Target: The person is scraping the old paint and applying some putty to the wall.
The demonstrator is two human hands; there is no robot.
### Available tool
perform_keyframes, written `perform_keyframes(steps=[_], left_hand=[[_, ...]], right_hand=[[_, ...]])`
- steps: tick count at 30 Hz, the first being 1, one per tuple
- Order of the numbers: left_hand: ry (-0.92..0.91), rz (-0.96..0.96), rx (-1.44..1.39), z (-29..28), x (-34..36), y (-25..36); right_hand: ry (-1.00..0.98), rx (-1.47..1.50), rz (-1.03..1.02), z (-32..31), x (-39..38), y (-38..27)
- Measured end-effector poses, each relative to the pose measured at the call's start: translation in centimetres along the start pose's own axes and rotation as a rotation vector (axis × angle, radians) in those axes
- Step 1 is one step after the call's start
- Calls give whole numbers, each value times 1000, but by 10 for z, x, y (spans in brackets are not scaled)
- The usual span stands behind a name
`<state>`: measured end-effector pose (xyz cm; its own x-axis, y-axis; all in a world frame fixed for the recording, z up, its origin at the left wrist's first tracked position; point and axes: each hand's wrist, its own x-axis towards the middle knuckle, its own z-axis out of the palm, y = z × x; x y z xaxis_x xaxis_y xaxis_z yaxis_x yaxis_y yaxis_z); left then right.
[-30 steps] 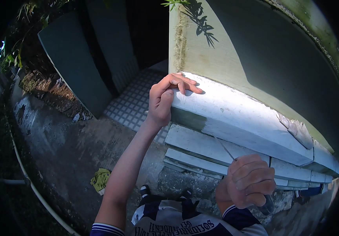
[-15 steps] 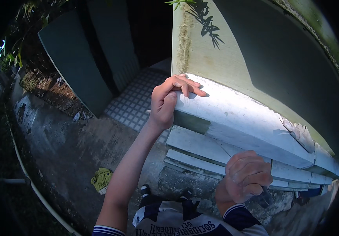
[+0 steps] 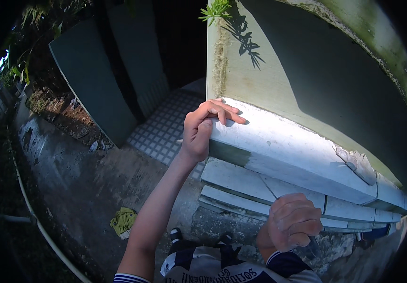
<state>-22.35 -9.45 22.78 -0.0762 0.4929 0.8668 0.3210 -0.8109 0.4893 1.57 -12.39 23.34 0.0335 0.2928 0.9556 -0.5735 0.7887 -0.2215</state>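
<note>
My left hand (image 3: 202, 127) rests on the corner of a white-painted ledge (image 3: 279, 133). Its index and middle fingers stretch out over the sunlit top; the thumb lies along the near side. Beside its wrist a small pale tip (image 3: 179, 141) shows, too little to name. Lower right, my right hand (image 3: 294, 221) is a fist round a thin-shafted tool that looks like a screwdriver. Its dark, see-through end (image 3: 313, 247) pokes out below the fist, and what seems to be its thin shaft points up-left toward the ledge's lower steps (image 3: 232, 175).
A crumpled whitish scrap (image 3: 356, 165) lies on the ledge to the right. A pale wall (image 3: 260, 80) rises behind it, with a green plant (image 3: 215, 10) at its corner. Left are a checkered tile floor (image 3: 158, 125), a dark panel (image 3: 88, 80) and a yellow-green cloth (image 3: 123, 221) on the ground.
The view has tilted slightly, so the ledge and wall sit lower and more of the plant shows. My right fist has shifted slightly left; my left hand stays on the ledge corner.
</note>
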Motion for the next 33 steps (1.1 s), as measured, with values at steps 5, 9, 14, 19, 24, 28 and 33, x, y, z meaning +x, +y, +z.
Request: perform_keyframes(steps=[5,9,14,19,24,28,33], left_hand=[[-1,14,23,-2,1,-2],[8,3,-38,-1,5,-2],[8,-2,-41,0,2,-2],[1,10,19,-2,1,1],[-9,-13,24,-1,-1,2],[-7,11,-36,-1,3,0],[-7,0,-19,-2,7,-1]], right_hand=[[-30,11,117,4,-2,9],[-9,26,239,6,-1,13],[-9,38,114,3,-2,15],[9,-26,-37,4,-7,5],[-51,-98,27,2,-10,-6],[-35,-121,333,8,-5,15],[-47,-44,142,3,-10,11]])
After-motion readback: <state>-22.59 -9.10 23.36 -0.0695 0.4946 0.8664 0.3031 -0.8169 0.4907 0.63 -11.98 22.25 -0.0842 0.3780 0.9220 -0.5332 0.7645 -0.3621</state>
